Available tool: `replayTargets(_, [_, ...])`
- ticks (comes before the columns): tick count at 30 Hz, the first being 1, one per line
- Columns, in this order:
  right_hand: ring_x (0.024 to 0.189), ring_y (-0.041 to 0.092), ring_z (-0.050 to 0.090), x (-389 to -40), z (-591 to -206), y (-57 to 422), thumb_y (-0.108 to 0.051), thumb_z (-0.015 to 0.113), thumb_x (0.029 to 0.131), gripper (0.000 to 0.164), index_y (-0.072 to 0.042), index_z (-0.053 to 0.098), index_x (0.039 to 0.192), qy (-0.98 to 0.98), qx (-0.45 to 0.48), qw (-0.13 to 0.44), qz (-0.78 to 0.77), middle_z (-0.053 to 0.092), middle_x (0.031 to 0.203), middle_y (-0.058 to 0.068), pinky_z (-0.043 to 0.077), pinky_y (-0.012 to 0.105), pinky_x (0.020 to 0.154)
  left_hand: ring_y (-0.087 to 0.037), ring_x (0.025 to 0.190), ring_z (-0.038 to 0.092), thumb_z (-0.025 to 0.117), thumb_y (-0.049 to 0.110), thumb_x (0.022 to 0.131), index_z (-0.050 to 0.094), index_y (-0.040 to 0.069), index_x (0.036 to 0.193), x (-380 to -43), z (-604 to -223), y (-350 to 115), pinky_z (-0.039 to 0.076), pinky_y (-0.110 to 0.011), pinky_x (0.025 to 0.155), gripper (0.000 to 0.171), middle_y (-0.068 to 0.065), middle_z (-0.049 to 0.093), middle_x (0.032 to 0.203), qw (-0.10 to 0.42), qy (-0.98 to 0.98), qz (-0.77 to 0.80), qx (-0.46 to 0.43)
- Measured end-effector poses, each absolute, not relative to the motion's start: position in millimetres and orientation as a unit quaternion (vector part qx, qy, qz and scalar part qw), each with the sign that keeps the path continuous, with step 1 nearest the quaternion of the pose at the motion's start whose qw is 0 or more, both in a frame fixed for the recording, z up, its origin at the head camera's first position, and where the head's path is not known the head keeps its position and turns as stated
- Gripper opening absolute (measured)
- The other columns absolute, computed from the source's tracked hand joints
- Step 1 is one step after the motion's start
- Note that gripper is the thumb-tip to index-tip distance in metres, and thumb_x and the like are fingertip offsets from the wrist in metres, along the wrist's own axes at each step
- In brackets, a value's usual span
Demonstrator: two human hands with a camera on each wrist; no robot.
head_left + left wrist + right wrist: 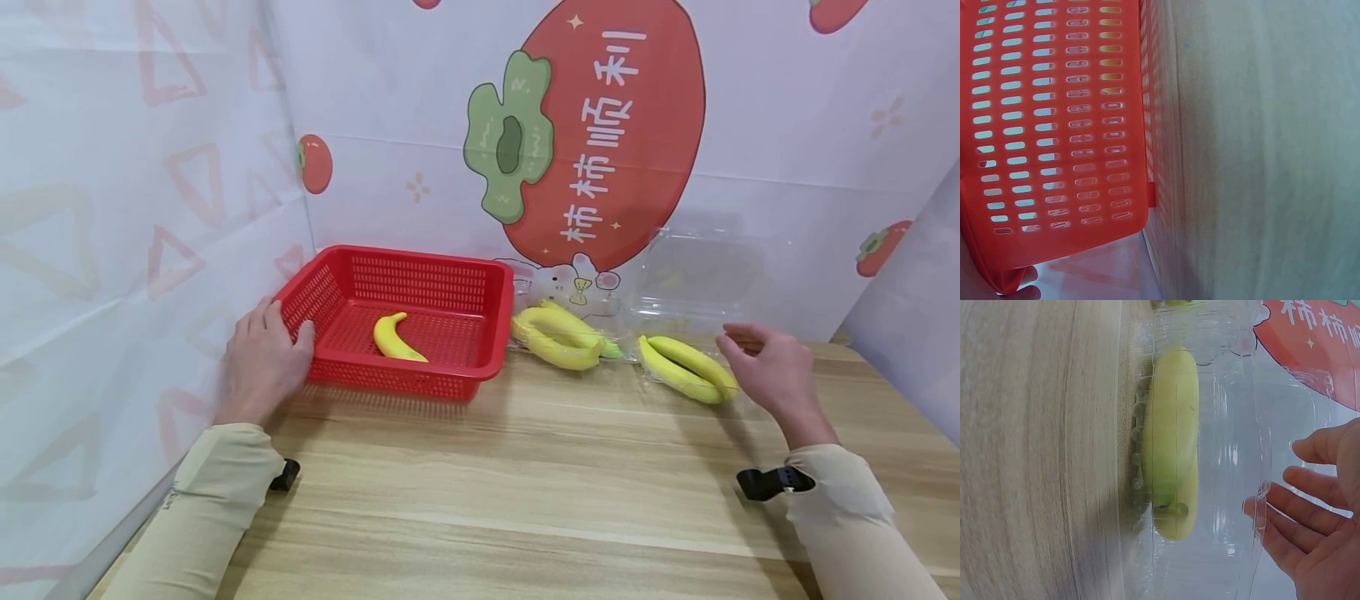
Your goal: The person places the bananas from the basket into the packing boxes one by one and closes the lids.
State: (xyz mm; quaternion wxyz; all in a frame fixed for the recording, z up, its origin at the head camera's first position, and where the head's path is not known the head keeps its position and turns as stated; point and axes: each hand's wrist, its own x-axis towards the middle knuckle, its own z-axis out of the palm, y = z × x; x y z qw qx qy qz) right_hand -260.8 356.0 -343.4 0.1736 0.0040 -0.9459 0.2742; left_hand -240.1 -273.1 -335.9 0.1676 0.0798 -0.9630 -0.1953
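A red plastic basket (491, 333) with slotted walls stands at the left, and a single banana (392, 337) lies inside it. My left hand (266, 354) grips the basket's left rim near the front corner; in the left wrist view its fingertips (1030, 292) show past that corner. At the right, two bananas (686, 368) lie in a clear plastic box (1225, 481) with its lid (701, 271) raised. My right hand (776, 371) is at that box's right side, fingers slightly bent and holding nothing. In the right wrist view its fingertips overlap the box's rim.
Between the basket and the box lie more bananas (558, 333) in clear plastic. A printed cloth (405, 100) hangs behind, with another white sheet (135, 250) along the left. Everything stands on a wood-grain table (510, 492).
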Motion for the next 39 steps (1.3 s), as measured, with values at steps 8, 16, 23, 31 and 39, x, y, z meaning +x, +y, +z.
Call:
replayTargets(8, [0.115,0.050,0.070,-262,-344,354,-0.038,0.051,0.109,0.053,0.003,0.065,0.139,-0.947,0.007,0.172,0.270,0.071,0.131,0.029,0.050,0.062,0.095,-0.059,0.151,0.027,0.033,0.045,0.109,0.022,-0.014,0.161,-240,-336,-273,0.024,-0.073,0.123,0.079,-0.037,0.023,0.169,0.164,-0.963,-0.197,0.080])
replayTargets(16, [0.114,0.051,0.070,-263,-346,353,-0.037,0.052,0.109,0.052,0.004,0.065,0.138,-0.949,0.014,0.171,0.265,0.071,0.130,0.030,0.050,0.060,0.094,-0.059,0.152,0.026,0.032,0.046,0.109,0.021,-0.013,0.162,-240,-337,-273,0.024,-0.073,0.124,0.080,-0.036,0.022,0.170,0.162,-0.963,-0.199,0.081])
replayTargets(23, [0.116,0.051,0.069,-266,-346,348,-0.036,0.052,0.110,0.052,0.004,0.064,0.140,-0.950,0.019,0.164,0.266,0.071,0.131,0.030,0.052,0.060,0.092,-0.059,0.151,0.028,0.034,0.045,0.109,0.023,-0.014,0.161,-240,-337,-273,0.025,-0.073,0.123,0.079,-0.037,0.024,0.169,0.171,-0.962,-0.197,0.081])
replayTargets(31, [0.118,0.051,0.068,-275,-339,340,-0.039,0.050,0.110,0.055,0.005,0.063,0.140,-0.950,0.030,0.157,0.269,0.070,0.133,0.031,0.053,0.062,0.094,-0.058,0.150,0.028,0.034,0.044,0.108,0.024,-0.013,0.161,-240,-337,-272,0.025,-0.073,0.123,0.078,-0.036,0.024,0.169,0.170,-0.961,-0.201,0.083])
replayTargets(39, [0.124,0.049,0.065,-284,-330,326,-0.045,0.047,0.110,0.060,0.002,0.060,0.144,-0.954,0.033,0.126,0.271,0.068,0.138,0.029,0.053,0.064,0.099,-0.058,0.150,0.028,0.033,0.044,0.109,0.024,-0.013,0.161,-240,-337,-272,0.025,-0.073,0.123,0.078,-0.036,0.024,0.169,0.175,-0.961,-0.200,0.081])
